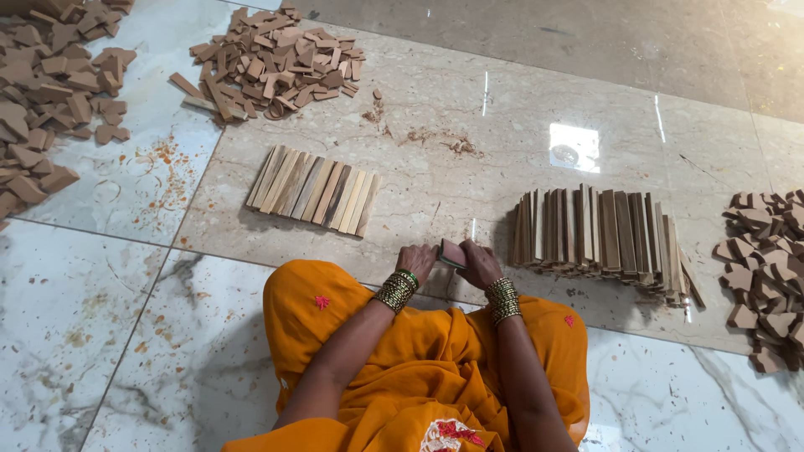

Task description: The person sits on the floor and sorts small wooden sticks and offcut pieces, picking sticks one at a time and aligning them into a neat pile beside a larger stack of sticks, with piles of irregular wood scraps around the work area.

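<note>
I'm sitting on the marble floor (469,109), and both hands are together just in front of my knees. My left hand (416,261) and my right hand (480,263) are each curled closed around one small reddish-brown wooden piece (452,253), which is held between them just above the floor, one end in each grip. That piece is the thing in hand right now.

To my right, close by, stands a long row of flat wooden slats on edge (599,234), packed side against side. Ahead and to the left lies a shorter row of slats lying flat (314,189), pale and brown mixed. Further out are heaps of broken brown offcuts (276,60), another heap at the far left (50,84), and one more at the far right (766,276).

I'd judge this as the handling stage for a single piece, gripped at both ends. Whatever comes next, it calls for a firm, even hold from both hands and care not to knock the standing row just beside my right wrist.
</note>
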Available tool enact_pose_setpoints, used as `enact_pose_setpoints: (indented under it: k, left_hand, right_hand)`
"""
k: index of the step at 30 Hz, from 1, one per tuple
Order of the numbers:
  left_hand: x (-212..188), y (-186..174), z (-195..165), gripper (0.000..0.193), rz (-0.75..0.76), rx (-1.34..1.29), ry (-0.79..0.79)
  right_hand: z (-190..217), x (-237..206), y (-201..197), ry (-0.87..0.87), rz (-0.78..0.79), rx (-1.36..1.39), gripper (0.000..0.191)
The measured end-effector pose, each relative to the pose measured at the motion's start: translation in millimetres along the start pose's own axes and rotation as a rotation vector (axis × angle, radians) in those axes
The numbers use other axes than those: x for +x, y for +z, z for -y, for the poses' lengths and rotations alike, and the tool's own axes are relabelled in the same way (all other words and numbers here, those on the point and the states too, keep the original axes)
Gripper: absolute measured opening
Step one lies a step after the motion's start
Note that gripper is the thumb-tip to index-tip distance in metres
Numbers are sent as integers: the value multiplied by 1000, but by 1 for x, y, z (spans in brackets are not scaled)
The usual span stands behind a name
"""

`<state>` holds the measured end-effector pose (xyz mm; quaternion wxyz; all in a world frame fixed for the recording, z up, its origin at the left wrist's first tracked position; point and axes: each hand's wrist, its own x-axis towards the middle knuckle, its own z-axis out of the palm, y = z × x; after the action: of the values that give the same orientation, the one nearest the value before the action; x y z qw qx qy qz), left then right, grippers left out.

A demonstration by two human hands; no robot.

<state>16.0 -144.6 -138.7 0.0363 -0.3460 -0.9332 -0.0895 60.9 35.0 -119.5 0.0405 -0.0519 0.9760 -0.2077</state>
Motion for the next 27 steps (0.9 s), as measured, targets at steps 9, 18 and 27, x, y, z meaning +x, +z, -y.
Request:
enact_pose_setpoints:
  k: [9, 18, 27]
  left_hand:
    - [5, -14, 16, 18, -82, 36, 167]
    - [16, -29, 30, 57, -505, -470, -390]
    - [15, -3, -8, 49, 244, -1880, -382]
  right_hand:
    - [-13, -3, -2, 16, 107, 244, 68]
    - [16, 6, 10, 303, -73, 966, 49]
    - [48, 8, 41, 400, -321, 915, 49]
